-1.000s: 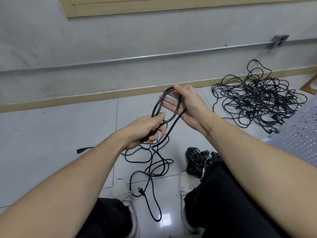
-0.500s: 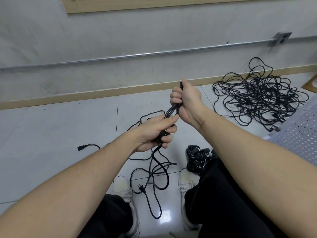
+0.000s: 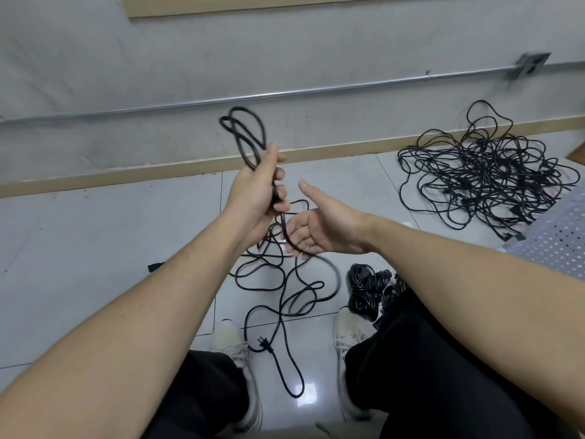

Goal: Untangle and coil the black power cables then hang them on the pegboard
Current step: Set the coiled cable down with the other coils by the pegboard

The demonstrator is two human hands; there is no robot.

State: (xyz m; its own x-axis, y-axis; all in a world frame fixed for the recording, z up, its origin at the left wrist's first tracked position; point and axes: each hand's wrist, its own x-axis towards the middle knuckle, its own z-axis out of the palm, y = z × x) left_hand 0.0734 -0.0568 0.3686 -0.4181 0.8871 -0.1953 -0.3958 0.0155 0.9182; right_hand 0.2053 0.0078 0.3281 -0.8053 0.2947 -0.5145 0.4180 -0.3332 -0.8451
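Observation:
My left hand (image 3: 256,191) grips a black power cable (image 3: 243,134) whose loops stick up above the fist. The rest of that cable drops past my right palm and lies in loose curls on the floor (image 3: 95,242), ending in a plug (image 3: 265,343) between my shoes. My right hand (image 3: 319,229) is held palm up just below and right of the left, fingers spread, with a strand passing across them. A large tangle of black cables (image 3: 487,182) lies on the floor at the right. Two coiled bundles (image 3: 367,286) sit by my right shoe.
A white perforated pegboard (image 3: 557,242) lies at the right edge. A metal conduit (image 3: 285,95) runs along the wall to a junction box (image 3: 528,64). A wooden skirting strip (image 3: 126,177) borders the tiled floor. My knees and shoes (image 3: 235,346) fill the bottom.
My left hand rose with the loops now standing above it. My right hand let go of the loop end, dropped lower and opened palm up.

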